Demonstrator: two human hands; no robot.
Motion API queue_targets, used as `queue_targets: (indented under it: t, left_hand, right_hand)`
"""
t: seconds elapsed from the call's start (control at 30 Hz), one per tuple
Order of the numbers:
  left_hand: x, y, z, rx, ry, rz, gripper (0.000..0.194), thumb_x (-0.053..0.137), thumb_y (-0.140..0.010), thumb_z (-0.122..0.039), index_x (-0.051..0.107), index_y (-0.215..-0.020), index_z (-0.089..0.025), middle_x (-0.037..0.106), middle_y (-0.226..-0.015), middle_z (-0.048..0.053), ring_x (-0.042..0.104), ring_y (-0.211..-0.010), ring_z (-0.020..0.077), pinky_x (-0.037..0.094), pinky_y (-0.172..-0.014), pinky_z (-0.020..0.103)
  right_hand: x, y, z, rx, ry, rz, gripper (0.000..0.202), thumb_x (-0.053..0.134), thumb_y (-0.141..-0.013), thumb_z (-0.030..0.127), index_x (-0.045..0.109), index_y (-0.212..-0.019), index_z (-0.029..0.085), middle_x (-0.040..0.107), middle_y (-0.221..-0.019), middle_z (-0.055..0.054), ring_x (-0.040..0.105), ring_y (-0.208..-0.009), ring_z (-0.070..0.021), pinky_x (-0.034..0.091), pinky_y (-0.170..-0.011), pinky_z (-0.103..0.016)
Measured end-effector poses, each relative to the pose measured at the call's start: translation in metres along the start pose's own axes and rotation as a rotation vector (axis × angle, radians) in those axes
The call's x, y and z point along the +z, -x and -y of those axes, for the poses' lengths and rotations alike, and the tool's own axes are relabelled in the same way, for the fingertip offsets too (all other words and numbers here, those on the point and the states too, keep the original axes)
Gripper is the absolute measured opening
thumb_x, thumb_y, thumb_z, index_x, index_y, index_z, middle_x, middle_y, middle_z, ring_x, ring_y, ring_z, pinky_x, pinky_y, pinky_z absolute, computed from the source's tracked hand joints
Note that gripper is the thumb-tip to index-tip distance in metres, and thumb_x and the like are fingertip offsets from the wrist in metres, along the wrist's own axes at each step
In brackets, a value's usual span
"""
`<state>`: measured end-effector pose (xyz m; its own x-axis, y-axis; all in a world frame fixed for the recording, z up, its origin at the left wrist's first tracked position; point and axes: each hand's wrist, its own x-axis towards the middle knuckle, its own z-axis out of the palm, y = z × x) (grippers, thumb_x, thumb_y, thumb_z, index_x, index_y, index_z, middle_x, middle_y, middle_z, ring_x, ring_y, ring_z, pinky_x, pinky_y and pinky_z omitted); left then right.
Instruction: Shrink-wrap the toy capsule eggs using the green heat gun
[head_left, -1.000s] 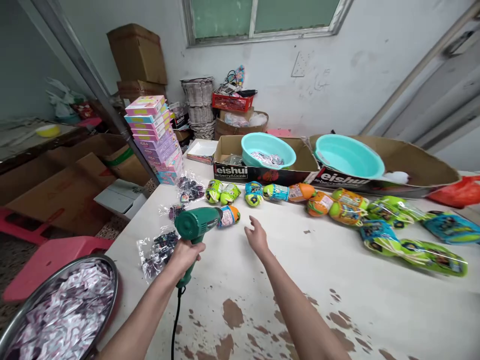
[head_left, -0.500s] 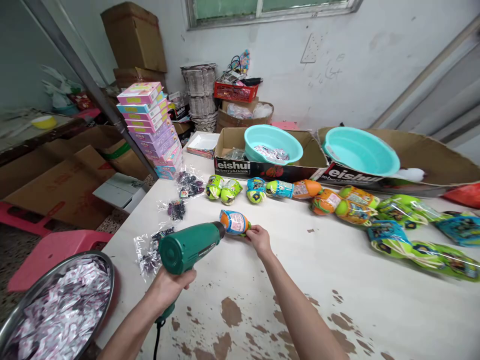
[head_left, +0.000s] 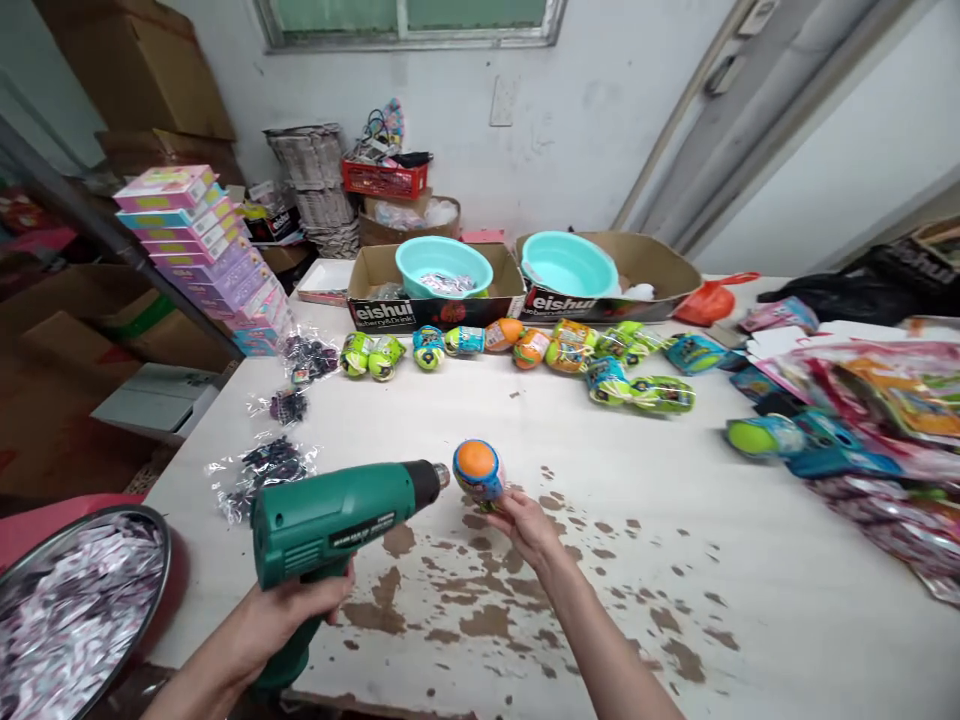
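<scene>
My left hand [head_left: 296,610] is wrapped round the handle of a green heat gun [head_left: 337,520], its metal nozzle pointing right. Close in front of the nozzle is an orange, egg-shaped toy in a blue printed wrapper [head_left: 480,472]. My right hand [head_left: 529,525] grips that toy at its lower end between thumb and fingers, with its round orange end tipped up. Behind, a row of similar wrapped toys in green, blue and orange [head_left: 570,347] runs along the table. Clear bags of dark small parts [head_left: 270,470] lie left of the heat gun.
A metal bowl of small silvery packets [head_left: 161,560] stands at the left edge. Turquoise basins [head_left: 409,268] sit in open cartons at the back. Stacked pink and purple boxes [head_left: 202,265] rise at the back left. Colourful packaging [head_left: 900,400] is heaped on the right. The tabletop [head_left: 390,425] has brown worn patches.
The view has swung right. The wrapped toy has been turned so its orange end points up towards me. The heat gun still points at it, now more level.
</scene>
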<state>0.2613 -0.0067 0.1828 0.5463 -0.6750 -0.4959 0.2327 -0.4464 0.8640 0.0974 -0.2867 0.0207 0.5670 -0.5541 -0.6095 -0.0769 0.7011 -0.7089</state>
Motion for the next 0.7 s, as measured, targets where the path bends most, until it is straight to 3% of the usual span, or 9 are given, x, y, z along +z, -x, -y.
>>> queue_targets:
  t: [0.1,0.2,0.37,0.5,0.6,0.7]
  left_hand:
    - [0.024,0.013,0.005,0.006,-0.039,0.041,0.022,0.07,-0.067,-0.036,0.068,-0.077,-0.017,0.065,-0.072,0.003,0.056,-0.066,0.0177,0.049,-0.063,0.028]
    - [0.045,0.023,0.008,0.046,-0.108,0.007,0.024,0.067,-0.069,-0.04,0.067,-0.073,-0.017,0.063,-0.068,0.003,0.055,-0.065,0.0178,0.048,-0.063,0.029]
    - [0.073,0.043,0.014,0.016,-0.262,0.043,0.027,0.065,-0.066,-0.044,0.064,-0.068,-0.018,0.061,-0.063,0.001,0.052,-0.062,0.0171,0.045,-0.06,0.028]
    - [0.087,0.046,0.013,0.103,-0.331,0.001,0.029,0.064,-0.066,-0.046,0.064,-0.072,-0.018,0.062,-0.069,0.003,0.053,-0.066,0.0186,0.045,-0.062,0.028]
    - [0.09,0.048,0.009,0.087,-0.364,-0.051,0.025,0.061,-0.066,-0.044,0.059,-0.064,-0.019,0.055,-0.06,0.001,0.049,-0.061,0.0175,0.042,-0.06,0.029]
    - [0.097,0.059,0.004,0.018,-0.347,0.065,0.018,0.059,-0.062,-0.036,0.052,-0.057,-0.019,0.048,-0.056,-0.002,0.043,-0.056,0.0147,0.037,-0.056,0.028]
  right_hand:
    - [-0.017,0.018,-0.011,0.054,-0.109,-0.022,0.021,0.078,-0.057,0.018,0.058,-0.065,0.016,0.067,-0.068,-0.002,0.066,-0.063,-0.0138,0.057,-0.06,-0.022]
    - [-0.029,0.034,-0.019,0.1,-0.171,-0.035,0.019,0.075,-0.058,0.013,0.058,-0.066,0.016,0.069,-0.071,-0.004,0.068,-0.068,-0.0156,0.057,-0.062,-0.021]
    - [-0.038,0.063,-0.026,0.103,-0.206,-0.052,0.009,0.067,-0.064,0.012,0.06,-0.066,0.016,0.07,-0.071,-0.004,0.069,-0.07,-0.0146,0.057,-0.066,-0.02]
    - [-0.046,0.091,-0.031,0.098,-0.132,-0.017,0.01,0.069,-0.062,0.015,0.061,-0.067,0.016,0.07,-0.072,-0.005,0.07,-0.073,-0.0166,0.057,-0.064,-0.021]
    - [-0.063,0.11,-0.036,0.092,-0.174,-0.018,0.022,0.077,-0.057,0.021,0.064,-0.074,0.017,0.072,-0.079,-0.006,0.07,-0.077,-0.0182,0.058,-0.066,-0.022]
    - [-0.084,0.123,-0.045,0.028,-0.236,-0.109,0.033,0.084,-0.048,0.028,0.065,-0.074,0.02,0.073,-0.081,-0.004,0.07,-0.08,-0.0202,0.058,-0.07,-0.026]
